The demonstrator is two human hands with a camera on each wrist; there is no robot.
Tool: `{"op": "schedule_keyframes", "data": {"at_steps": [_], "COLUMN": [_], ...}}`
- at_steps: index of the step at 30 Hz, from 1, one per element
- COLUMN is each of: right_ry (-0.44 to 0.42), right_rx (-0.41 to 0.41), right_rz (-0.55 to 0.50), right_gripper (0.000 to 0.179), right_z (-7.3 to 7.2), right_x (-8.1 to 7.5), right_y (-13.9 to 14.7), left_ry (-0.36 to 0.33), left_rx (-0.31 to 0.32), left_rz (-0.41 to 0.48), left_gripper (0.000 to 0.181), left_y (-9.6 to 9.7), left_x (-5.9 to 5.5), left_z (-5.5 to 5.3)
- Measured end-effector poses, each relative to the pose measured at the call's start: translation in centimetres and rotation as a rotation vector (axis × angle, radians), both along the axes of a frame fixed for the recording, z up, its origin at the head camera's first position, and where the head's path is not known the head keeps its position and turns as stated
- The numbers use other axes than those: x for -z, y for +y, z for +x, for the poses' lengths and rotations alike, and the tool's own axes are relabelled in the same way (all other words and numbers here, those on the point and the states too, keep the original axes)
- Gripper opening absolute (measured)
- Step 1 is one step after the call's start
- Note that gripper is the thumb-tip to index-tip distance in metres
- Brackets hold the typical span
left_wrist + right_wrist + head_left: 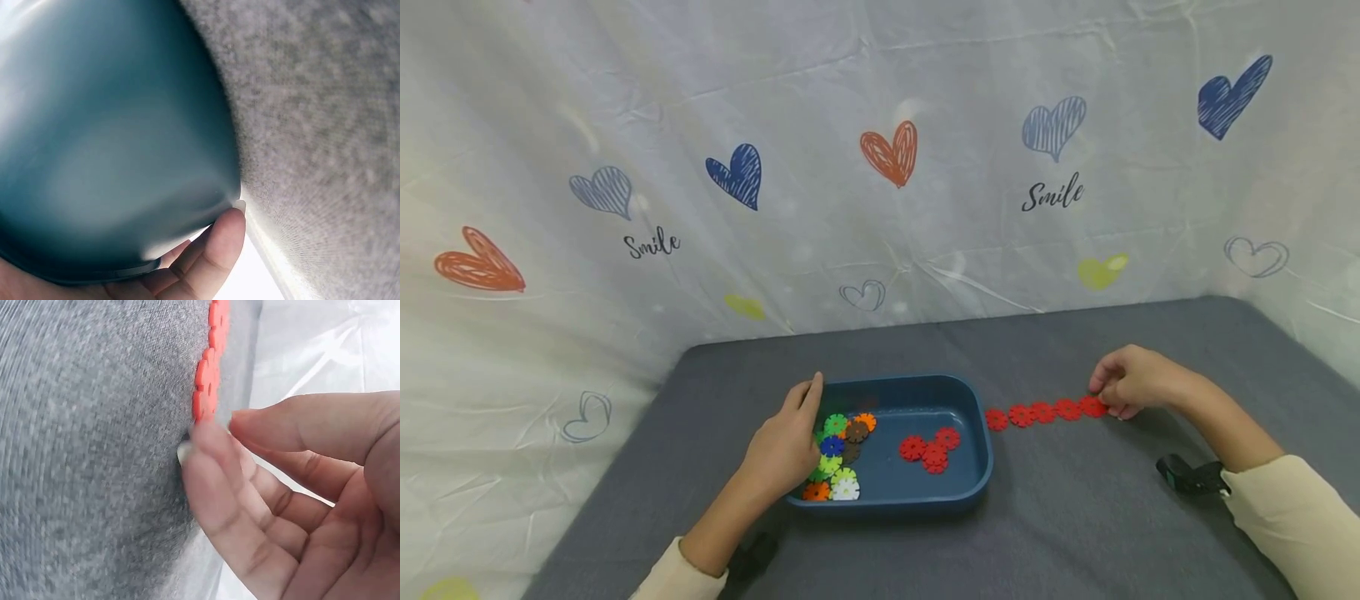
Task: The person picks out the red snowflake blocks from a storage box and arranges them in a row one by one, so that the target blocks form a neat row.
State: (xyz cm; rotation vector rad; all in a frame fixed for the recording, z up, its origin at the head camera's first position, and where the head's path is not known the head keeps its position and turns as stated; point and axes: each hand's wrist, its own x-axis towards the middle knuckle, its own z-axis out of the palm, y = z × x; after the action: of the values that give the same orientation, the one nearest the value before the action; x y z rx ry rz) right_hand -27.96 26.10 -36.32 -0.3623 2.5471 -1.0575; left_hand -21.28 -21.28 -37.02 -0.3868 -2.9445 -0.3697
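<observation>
My left hand point(784, 446) grips the left end of a blue plastic tray point(917, 503), its fingers against the outer wall point(125, 169) in the left wrist view. Inside the tray lie several mixed-colour notched discs point(831, 447) at the left and a small group of red discs point(934, 454) right of the middle. On the cloth, a row of red notched discs point(1042, 412) runs rightward from the tray. My right hand point(1138, 381) pinches the red disc point(1092, 407) at the row's right end. In the right wrist view, the fingertips overlap the near end of the red row point(208, 387).
A grey cloth point(1075, 525) covers the table. Behind it hangs a white curtain point(970, 233) printed with hearts. A black wrist device point(1191, 475) sits by the right sleeve point(1292, 521).
</observation>
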Motion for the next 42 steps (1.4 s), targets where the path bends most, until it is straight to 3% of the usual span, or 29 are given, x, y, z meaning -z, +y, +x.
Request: {"op": "schedule_keyframes", "data": {"at_steps": [6,11,15,18,21,24,26,29,36,42], "right_ry": [0.178,0.366,0.509,0.576,0.524,0.416,0.384,0.402,0.456,0.516], "right_rx": [-0.031,-0.106,-0.208,-0.347,-0.536,-0.678,-0.726,-0.738,-0.71,-0.689], "right_rz": [0.048,0.063,0.003,-0.04,0.004,0.189,0.329,0.411,0.278,0.256], "right_gripper": [0.012,0.009,0.009,0.015,0.024,0.046,0.058,0.058,0.022,0.018], "right_z": [0.6,1.7,2.4,2.8,3.1,3.6,3.8,3.6,2.8,3.1], "right_x": [-0.4,-1.6,-3.4,-4.4,-4.5,-3.9,-3.2,-2.2,-0.7,-0.1], "right_y": [-1.8,-5.8,-9.9,-13.1,-16.4,-19.2,-20.4,-21.3,-20.9,-20.9], "left_ry": [-0.004,0.003,0.0,-0.006,-0.009,-0.007,-0.007,-0.004,0.017,0.033], "left_rx": [-0.001,-0.001,-0.009,-0.013,-0.015,-0.013,-0.009,-0.005,0.01,0.011], "left_rz": [-0.002,-0.004,0.0,0.001,-0.002,-0.005,-0.004,-0.005,-0.007,-0.012], "left_gripper": [0.076,0.075,0.075,0.076,0.078,0.078,0.078,0.077,0.075,0.074], "left_y": [0.0,-0.2,-0.3,-0.2,-0.2,-0.1,0.0,0.0,0.0,-0.1], "left_x": [0.1,0.3,0.2,0.2,0.2,0.1,0.1,0.1,0.1,0.3], "left_z": [0.0,0.1,0.1,0.0,-0.1,-0.1,-0.1,0.0,0.0,-0.1]}}
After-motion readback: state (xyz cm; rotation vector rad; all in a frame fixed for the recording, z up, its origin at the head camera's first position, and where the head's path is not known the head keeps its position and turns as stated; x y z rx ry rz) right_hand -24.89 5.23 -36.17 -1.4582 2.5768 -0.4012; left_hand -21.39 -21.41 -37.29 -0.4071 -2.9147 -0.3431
